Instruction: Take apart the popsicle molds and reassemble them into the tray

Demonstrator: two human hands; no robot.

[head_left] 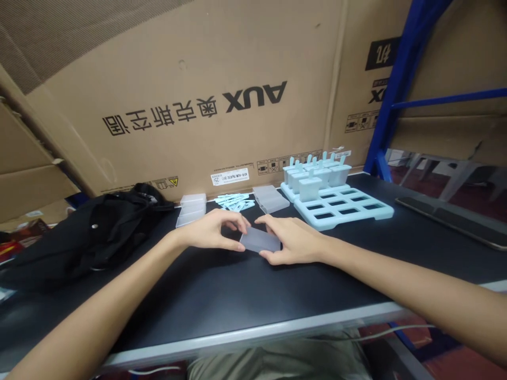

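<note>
A translucent popsicle mold cup lies on its side just above or on the black table, between my two hands. My left hand pinches its left end with thumb and fingers. Its right end is held by my right hand, thumb low and fingers above. Behind my left hand stand several translucent mold cups in a row. A pile of light-blue popsicle sticks lies beyond the hands, beside more translucent cups. At the right, a light-blue mold tray has several cups with stick lids in its rear slots.
A large cardboard box walls off the back of the table. Black cloth or a bag is heaped at the left. A dark flat bar lies at the right, near a blue metal frame post.
</note>
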